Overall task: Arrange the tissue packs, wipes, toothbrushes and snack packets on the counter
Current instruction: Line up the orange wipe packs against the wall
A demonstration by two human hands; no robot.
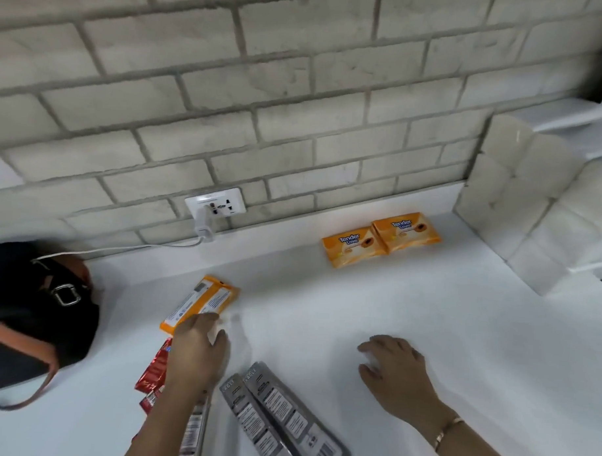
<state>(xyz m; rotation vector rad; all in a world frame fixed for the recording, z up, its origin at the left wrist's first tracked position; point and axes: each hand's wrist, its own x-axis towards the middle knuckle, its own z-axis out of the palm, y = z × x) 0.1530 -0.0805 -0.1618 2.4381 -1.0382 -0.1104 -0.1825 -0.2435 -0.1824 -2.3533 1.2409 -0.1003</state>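
Observation:
Two orange wipes packs [381,239] lie side by side near the back wall on the white counter [358,305]. A third orange pack [201,302] lies face down at centre left, and my left hand [199,350] reaches onto its near end, fingers touching it. Red snack packets [153,372] lie partly under my left wrist. Two grey toothbrush packs [279,421] lie slanted at the front, with another partly hidden under my left forearm. My right hand [393,371] rests on the counter, fingers loosely bent, holding nothing.
A black bag [33,317] with a buckle and strap sits at the left edge. A wall socket [215,204] with a plugged white charger and cable is on the brick wall. A tiled block [519,201] stands at the right.

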